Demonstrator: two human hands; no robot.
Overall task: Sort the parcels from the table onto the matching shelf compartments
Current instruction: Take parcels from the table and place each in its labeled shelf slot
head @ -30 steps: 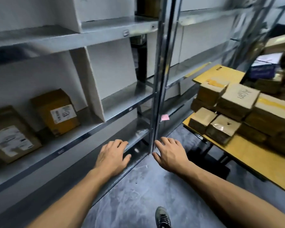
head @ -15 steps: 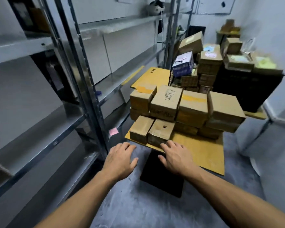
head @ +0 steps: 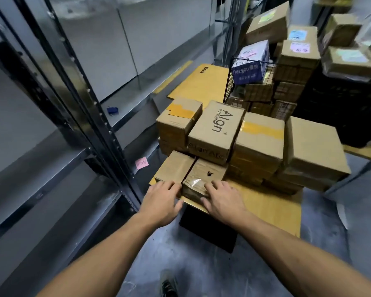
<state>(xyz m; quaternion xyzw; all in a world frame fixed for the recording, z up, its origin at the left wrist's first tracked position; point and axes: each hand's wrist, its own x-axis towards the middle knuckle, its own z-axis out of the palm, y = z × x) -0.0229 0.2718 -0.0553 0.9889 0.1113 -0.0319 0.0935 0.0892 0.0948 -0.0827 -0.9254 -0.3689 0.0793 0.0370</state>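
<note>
Several brown cardboard parcels are stacked on a yellow table (head: 266,209). At the table's near corner lies a small parcel (head: 206,175) wrapped in clear tape, with a plain small parcel (head: 176,166) to its left. My left hand (head: 161,200) touches the taped parcel's left front edge, fingers over the gap between the two. My right hand (head: 223,200) rests on its right front top, fingers relaxed. Behind them sits a box printed "Align" (head: 217,129). The metal shelf unit (head: 51,168) runs along the left.
A pink note (head: 142,163) is stuck on a shelf edge and a blue clip (head: 112,110) lies on a shelf. A wire basket (head: 255,82) and a black crate (head: 341,108) with more parcels stand behind. A black block (head: 208,230) sits under the table.
The view swung from the shelf to the table. Both hands moved forward from open air onto the small taped parcel at the table's near corner.
</note>
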